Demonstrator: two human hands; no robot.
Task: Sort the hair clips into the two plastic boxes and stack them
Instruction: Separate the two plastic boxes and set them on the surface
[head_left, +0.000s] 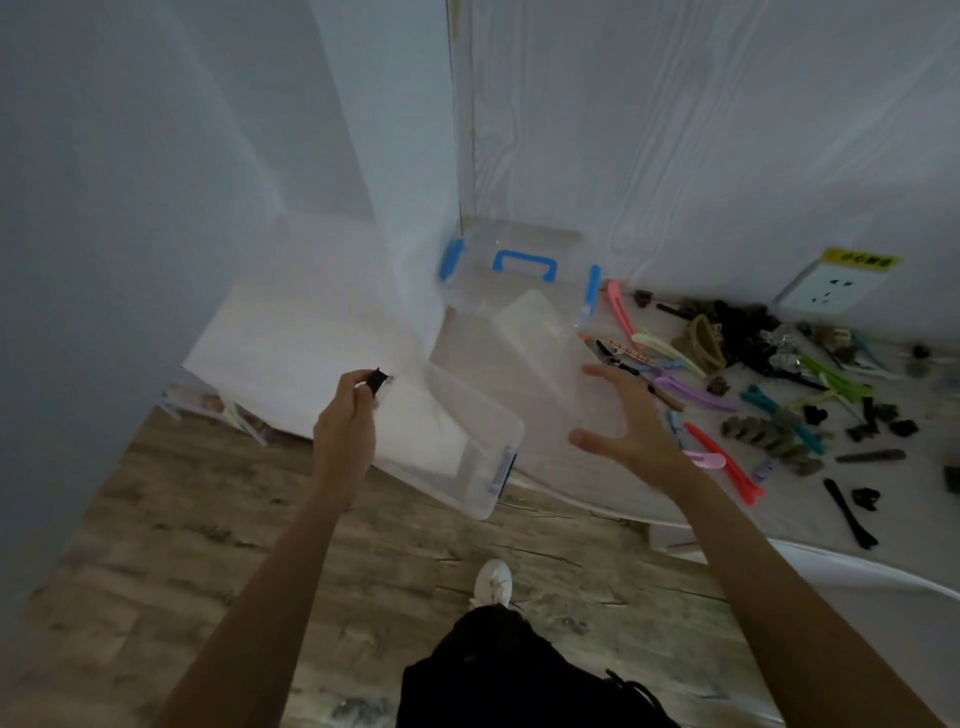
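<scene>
Head view: your left hand (343, 421) has its fingers curled round the black latch (378, 382) at the near-left end of a clear rectangular plastic box (447, 441), pinching it between thumb and fingertips. That box is tilted, and its near corner overhangs the edge of the white table (571, 483) above the wood-grain floor (208, 519). A second dark latch with a pale label (504, 470) sits on its right-hand end.

Your right hand (623, 415) is spread wide, fingers straight and holding nothing, palm turned toward a clear flat plastic lid (545, 343) that leans just beyond the fingertips. I cannot tell whether the fingers touch it.

Behind the lid stands a second clear plastic box with blue handle and blue side clasps (524, 265), set in the corner against the white wood-grain wall panel (727, 156).

To your right, a loose spread of mixed hair clips (753, 374) lies on the table: pink, red, purple, green, teal, black and brown pieces, none inside either box as far as the blur allows. A white wall socket with a yellow label (831, 286) sits above them.

Your white shoe (492, 582) shows on the floor below.
</scene>
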